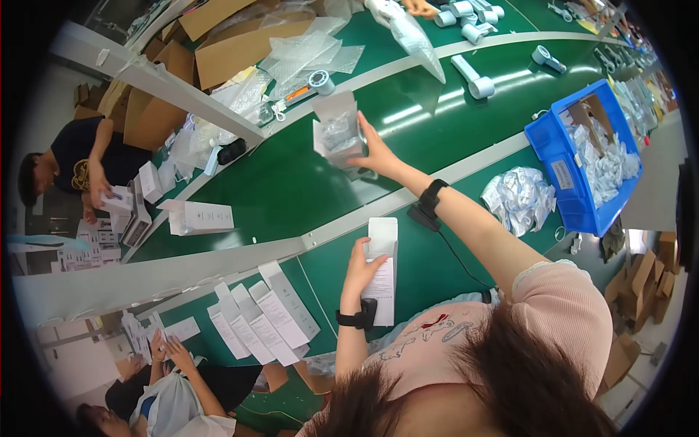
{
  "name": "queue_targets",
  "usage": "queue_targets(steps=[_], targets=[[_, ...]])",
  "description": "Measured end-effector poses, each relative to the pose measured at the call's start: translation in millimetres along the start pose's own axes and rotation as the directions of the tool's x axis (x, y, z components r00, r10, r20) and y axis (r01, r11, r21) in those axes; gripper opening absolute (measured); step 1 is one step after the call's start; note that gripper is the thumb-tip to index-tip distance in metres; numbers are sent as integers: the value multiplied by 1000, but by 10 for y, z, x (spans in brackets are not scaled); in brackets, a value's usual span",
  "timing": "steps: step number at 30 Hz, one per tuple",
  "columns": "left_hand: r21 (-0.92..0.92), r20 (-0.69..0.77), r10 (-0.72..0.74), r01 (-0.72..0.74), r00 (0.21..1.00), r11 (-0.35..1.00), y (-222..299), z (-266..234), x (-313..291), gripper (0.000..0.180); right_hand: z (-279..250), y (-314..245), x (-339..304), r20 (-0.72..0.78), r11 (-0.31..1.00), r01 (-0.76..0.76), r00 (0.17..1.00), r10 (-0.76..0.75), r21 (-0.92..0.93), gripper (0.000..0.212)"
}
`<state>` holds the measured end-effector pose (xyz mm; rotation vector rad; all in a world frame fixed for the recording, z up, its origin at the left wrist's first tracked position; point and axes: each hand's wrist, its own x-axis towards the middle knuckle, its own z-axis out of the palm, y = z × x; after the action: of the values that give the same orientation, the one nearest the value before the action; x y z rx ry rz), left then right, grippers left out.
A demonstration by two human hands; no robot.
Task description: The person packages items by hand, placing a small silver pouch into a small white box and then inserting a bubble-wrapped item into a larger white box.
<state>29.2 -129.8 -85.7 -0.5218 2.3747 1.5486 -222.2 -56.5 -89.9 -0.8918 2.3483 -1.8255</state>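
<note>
My right hand (pixel 375 151) reaches out over the green belt and grips a white box (pixel 325 146) by its side. The box's top flap stands up, and clear plastic wrapping shows inside; what it wraps cannot be made out. Nearer my body, my left hand (pixel 360 271) holds the edge of a slim white carton (pixel 384 295) with printed text, its end flap unfolded. To the left of it, several similar flapped cartons (pixel 266 317) lie overlapping on the green table.
A blue bin (pixel 575 191) of plastic-bagged parts stands right, beside a pile of clear bags (pixel 518 198). On the belt lie a white box (pixel 200 217) and pale blue handheld devices (pixel 477 79). A metal rail (pixel 429 178) borders the belt. Co-workers are at left.
</note>
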Motion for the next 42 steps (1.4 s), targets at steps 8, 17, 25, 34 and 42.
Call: queue_targets(steps=[8, 17, 25, 34, 42], targets=[[-190, -73, 12, -26, 997, 981, 300, 19, -197, 56, -764, 39, -1254, 164, 918, -364, 926, 339, 157, 30], [63, -376, 353, -357, 857, 932, 816, 144, -325, 67, -1504, 19, -737, -251, 878, -79, 967, -48, -473, 23], [-89, -283, 222, -255, 933, 963, 724, 181, -578, 68, -1114, 500, 401, -2, 548, -319, 865, 501, -774, 78], [104, -382, 455, -452, 805, 886, 1237, 220, -283, 58, -1684, -451, -491, -24, 745, -254, 940, 340, 617, 73], [220, -236, 709, -674, 664, 705, 1275, 826, -5, 61, -1854, -1472, -1351, -537, 581, 148, 607, 586, 801, 58]])
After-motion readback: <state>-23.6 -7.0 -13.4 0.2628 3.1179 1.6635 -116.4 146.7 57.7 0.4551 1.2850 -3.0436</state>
